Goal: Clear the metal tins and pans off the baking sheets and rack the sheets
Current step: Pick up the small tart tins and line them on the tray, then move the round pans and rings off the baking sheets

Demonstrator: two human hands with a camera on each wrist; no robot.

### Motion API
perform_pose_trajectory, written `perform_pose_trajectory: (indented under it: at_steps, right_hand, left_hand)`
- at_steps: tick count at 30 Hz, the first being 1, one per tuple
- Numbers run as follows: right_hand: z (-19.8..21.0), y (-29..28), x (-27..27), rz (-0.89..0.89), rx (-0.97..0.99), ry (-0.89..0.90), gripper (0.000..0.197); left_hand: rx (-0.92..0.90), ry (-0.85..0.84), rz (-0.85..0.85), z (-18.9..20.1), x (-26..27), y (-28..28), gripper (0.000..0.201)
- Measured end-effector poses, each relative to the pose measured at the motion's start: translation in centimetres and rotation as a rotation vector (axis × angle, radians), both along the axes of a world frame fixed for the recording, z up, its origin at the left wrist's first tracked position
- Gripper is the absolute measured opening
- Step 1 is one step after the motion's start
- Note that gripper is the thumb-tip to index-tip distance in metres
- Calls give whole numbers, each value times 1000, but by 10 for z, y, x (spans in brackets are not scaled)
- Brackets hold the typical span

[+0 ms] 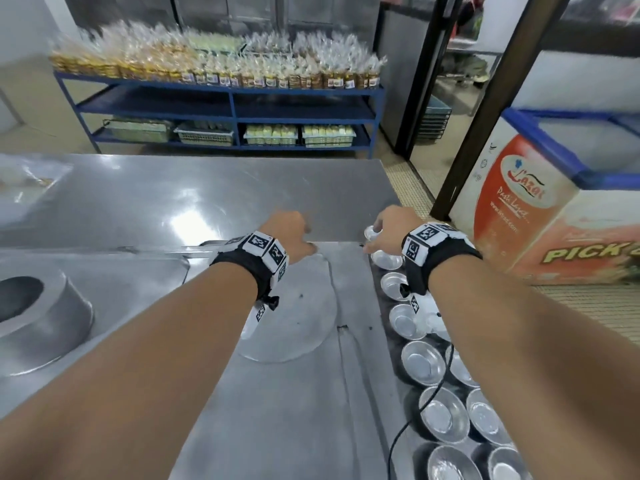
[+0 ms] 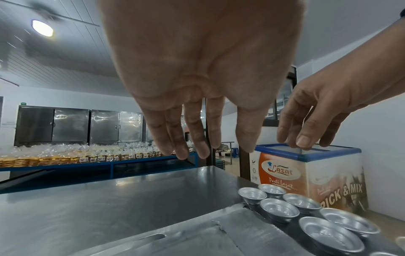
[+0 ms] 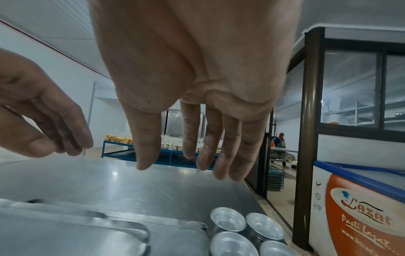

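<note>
A flat steel baking sheet [image 1: 311, 393] lies in front of me, with a thin round metal disc [image 1: 298, 323] on it. Along its right side stand several small round tins [image 1: 422, 363] in two rows, also seen in the wrist views [image 2: 279, 209] [image 3: 228, 220]. A large round pan [image 1: 45, 323] sits at the left. My left hand [image 1: 291, 233] hovers over the sheet's far edge, its fingers hanging relaxed [image 2: 208, 152] and holding nothing. My right hand [image 1: 384, 230] hangs just above the farthest tins, fingers loose [image 3: 186, 164] and apart from them.
The sheets rest on a steel table [image 1: 173, 199] that runs on beyond them. A crumpled plastic bag [image 1: 20, 188] lies far left. An orange chest freezer [image 1: 519, 216] stands close on the right. Blue shelving [image 1: 221, 91] with packaged goods lines the back wall.
</note>
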State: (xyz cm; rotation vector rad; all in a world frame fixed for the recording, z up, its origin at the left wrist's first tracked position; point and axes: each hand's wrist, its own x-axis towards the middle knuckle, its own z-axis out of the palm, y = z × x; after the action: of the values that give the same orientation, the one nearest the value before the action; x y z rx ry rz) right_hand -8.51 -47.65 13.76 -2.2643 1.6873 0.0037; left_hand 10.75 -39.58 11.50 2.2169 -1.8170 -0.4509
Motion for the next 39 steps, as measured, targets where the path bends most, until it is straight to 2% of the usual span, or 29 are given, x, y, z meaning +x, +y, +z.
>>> perform_pose_trajectory:
  at_steps: [4, 9, 18, 24, 29, 34, 37, 39]
  right_hand:
    - [22, 62, 17, 30, 16, -32, 45]
    - [34, 133, 34, 88, 29, -55, 39]
    - [19, 232, 73, 269, 39, -94, 41]
    - [16, 294, 128, 410, 35, -133, 42]
    - [11, 345, 214, 481, 63, -141, 40]
    - [0, 391, 328, 527, 57, -152, 30]
    - [-8, 411, 400, 553, 77, -135, 37]
    - [-13, 416, 446, 579, 83, -99, 41]
  left_hand:
    - [2, -26, -1, 23, 11, 65, 45]
    - [27, -70, 35, 36, 24, 140, 47]
    - [38, -55, 233, 36, 53, 259, 45]
    - [61, -80, 314, 31, 97, 327, 44]
    - [52, -62, 396, 22, 174, 379, 39]
    - [59, -54, 523, 7, 292, 425, 43]
    - [109, -84, 576, -3, 368, 448, 42]
    - [148, -125, 597, -10, 417, 461, 32]
